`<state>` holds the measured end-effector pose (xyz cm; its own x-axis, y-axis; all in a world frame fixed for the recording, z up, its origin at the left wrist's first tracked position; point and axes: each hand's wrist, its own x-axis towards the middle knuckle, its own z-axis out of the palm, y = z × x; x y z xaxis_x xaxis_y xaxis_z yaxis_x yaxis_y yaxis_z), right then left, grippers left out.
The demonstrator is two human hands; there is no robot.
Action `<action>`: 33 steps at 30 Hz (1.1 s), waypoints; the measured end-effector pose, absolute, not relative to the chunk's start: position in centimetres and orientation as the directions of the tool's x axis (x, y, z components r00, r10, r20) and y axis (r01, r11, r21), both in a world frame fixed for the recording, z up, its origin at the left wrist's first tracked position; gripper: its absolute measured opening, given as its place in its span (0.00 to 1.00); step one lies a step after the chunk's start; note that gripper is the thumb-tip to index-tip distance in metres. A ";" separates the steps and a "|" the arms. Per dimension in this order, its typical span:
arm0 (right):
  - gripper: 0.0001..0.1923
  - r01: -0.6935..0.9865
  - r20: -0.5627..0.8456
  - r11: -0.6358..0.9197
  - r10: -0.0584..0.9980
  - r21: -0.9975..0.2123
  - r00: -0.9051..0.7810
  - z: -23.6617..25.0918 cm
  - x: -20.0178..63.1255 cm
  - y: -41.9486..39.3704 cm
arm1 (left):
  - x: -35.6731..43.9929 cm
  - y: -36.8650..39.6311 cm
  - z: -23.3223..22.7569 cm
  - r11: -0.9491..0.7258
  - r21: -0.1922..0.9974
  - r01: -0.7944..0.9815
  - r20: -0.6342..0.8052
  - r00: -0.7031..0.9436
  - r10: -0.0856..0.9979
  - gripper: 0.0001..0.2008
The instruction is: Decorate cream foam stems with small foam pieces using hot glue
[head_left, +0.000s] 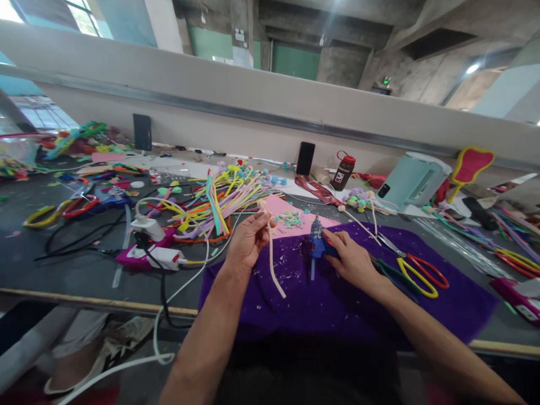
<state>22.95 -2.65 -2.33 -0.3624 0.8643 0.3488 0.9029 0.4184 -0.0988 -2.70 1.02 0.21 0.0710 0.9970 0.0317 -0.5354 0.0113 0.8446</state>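
Note:
Pinched in the fingers of my left hand (250, 239) is a cream pipe cleaner (276, 273), its lower end hanging over the purple cloth (291, 315). My right hand (352, 260) is wrapped round a blue hot glue gun (317, 242), nozzle up, with a clear glue stick (313, 269) poking out below. The two hands are apart. Small cut pieces in pastel colours (291, 219) lie on a pink sheet (276, 205) just beyond them. Right of my right hand rest scissors (415, 270) with red and yellow handles, beside dark green-handled pliers (394, 273).
A heap of pipe cleaners (219, 197) lies at the back left. Closer in sits a magenta and white power strip (152, 253) with trailing cables. A phone (305, 158), a bottle (343, 171) and a mint kettle (413, 180) stand along the back. A person's foot (101, 354) shows below left.

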 end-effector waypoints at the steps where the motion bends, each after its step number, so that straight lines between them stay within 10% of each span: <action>1: 0.31 0.908 0.340 0.404 0.874 -0.113 -0.347 -2.8 23.0 -2.0 | -2.7 1.0 0.2 0.007 0.836 -0.548 0.034 0.064 0.997 0.10; 12: 0.17 0.902 0.302 0.422 0.851 0.097 -0.430 -0.6 21.8 -1.3 | -3.3 0.7 0.7 0.011 0.824 -0.566 0.010 0.035 0.999 0.10; 20: 0.13 0.667 0.095 0.740 0.660 0.083 -0.745 2.3 14.3 4.0 | -3.6 0.8 0.9 0.002 0.842 -0.540 -0.021 -0.030 0.999 0.11; 33: 0.10 0.652 0.004 0.750 0.656 0.111 -0.755 -1.6 9.9 9.2 | -3.9 0.3 1.2 0.024 0.785 -0.619 0.000 0.039 0.999 0.11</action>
